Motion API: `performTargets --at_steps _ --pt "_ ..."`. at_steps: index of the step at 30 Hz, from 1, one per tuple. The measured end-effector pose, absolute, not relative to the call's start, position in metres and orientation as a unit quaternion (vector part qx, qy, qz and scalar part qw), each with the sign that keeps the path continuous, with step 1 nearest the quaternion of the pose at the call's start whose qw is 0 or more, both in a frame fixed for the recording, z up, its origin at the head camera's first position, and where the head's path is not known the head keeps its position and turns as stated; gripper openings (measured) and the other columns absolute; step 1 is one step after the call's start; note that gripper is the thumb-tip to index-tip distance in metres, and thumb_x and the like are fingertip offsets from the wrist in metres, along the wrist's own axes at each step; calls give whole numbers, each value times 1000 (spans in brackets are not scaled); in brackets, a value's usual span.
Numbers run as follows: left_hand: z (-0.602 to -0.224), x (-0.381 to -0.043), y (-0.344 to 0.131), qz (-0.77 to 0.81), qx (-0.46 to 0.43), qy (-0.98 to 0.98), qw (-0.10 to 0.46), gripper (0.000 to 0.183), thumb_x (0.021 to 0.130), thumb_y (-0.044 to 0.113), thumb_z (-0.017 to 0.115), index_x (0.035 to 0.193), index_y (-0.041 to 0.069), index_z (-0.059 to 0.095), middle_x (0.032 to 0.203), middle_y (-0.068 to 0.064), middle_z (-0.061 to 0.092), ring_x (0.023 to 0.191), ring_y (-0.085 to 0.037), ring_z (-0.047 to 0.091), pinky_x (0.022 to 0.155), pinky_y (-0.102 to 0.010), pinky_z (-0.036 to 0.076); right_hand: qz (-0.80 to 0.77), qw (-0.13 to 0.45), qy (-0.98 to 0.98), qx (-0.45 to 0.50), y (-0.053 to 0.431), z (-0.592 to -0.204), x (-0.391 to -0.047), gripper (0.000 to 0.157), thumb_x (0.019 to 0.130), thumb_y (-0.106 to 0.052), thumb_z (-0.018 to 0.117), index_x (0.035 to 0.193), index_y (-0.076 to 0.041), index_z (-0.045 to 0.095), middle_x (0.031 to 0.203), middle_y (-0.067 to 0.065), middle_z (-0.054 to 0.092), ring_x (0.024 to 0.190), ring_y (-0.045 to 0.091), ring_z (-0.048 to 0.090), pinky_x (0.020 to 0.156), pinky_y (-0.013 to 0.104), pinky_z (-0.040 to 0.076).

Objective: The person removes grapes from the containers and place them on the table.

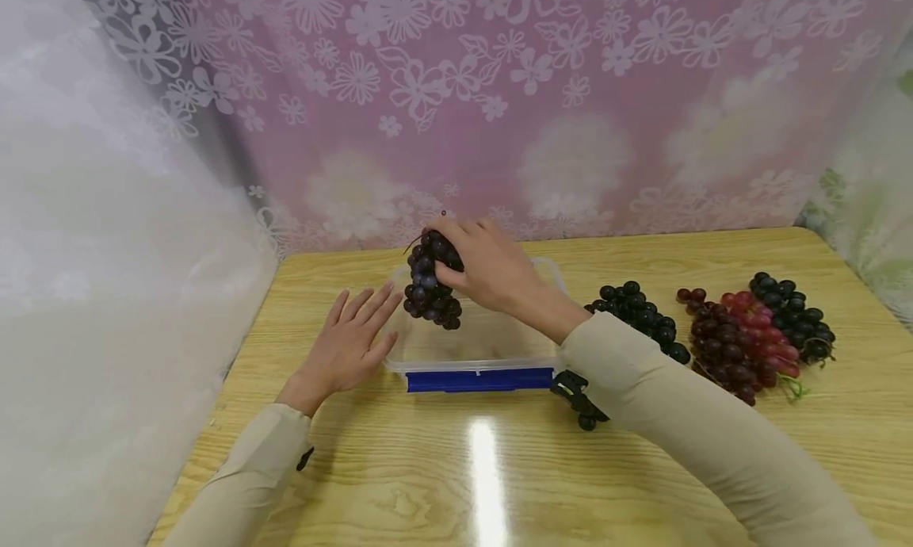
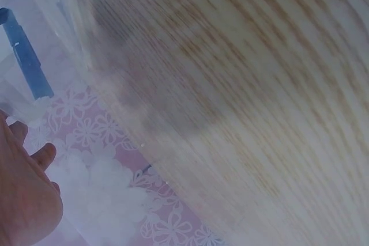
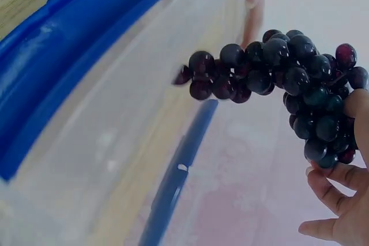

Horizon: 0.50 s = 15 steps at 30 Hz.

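Observation:
A bunch of dark purple grapes hangs from my right hand, over the left part of a clear plastic container. Thumb and fingers grip its upper part in the right wrist view, where the grapes droop toward the container wall. My left hand lies with straight, spread fingers at the container's left side; whether the fingertips press on the rim is hard to tell. Along the container's near side runs a blue latch. The left wrist view catches only part of the left hand.
To the right on the wooden table lie black grapes, dark red grapes, bright red grapes and another black bunch. A few dark grapes show below my right sleeve. A pink floral curtain hangs behind the table.

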<state>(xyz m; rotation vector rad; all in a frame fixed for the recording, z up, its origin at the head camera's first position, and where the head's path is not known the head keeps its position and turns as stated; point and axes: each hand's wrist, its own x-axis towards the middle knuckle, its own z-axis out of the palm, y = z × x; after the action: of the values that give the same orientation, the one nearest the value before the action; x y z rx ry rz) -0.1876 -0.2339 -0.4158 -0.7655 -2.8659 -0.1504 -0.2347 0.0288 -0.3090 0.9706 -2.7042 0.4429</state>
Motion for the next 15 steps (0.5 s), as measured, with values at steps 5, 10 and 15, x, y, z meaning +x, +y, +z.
performTargets --at_steps 5,10,15 --pt "-416 -187 -235 -50 -257 -962 82 58 103 48 23 155 22 19 158 0 15 141 -29 20 114 -50 -1 176 128 -918 331 41 -300 -234 54 96 -37 55 145 -21 39 132 11 54 121 33 48 103 49 36" --pt "-416 -187 -235 -56 -259 -961 83 57 103 47 25 155 22 19 158 -1 16 142 -29 19 114 -50 -1 200 141 -913 327 56 -293 -236 52 96 -34 55 144 -20 39 131 12 54 119 34 47 103 49 33" --pt "-415 -188 -233 -60 -264 -959 84 58 103 46 25 154 19 22 158 -3 18 141 -31 20 113 -51 -1 205 150 -913 320 74 -287 -238 52 96 -34 55 143 -19 39 134 12 52 120 35 45 102 49 33"
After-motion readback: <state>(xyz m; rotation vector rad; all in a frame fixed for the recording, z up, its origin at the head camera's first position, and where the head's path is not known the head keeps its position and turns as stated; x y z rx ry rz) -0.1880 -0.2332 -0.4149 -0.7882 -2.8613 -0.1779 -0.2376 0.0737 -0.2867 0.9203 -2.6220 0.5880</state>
